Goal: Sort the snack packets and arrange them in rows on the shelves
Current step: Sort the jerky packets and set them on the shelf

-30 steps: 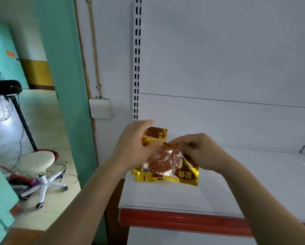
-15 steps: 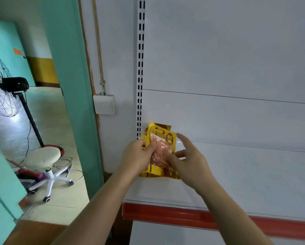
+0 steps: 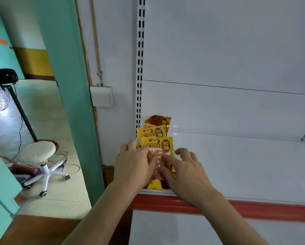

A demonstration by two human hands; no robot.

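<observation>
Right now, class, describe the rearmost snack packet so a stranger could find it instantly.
Find the white shelf with the red front edge. At its left end lies a row of gold packets. The rearmost packet leans against the back panel, darker and shinier than the two yellow ones before it.

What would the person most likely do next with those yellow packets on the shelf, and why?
Probably lift both hands away and fetch more. The yellow packets already lie overlapped in a row at the far left end of the white shelf, running from back to front edge. The left hand and right hand only rest on the nearest one, and the shelf beside the row is bare.
</observation>
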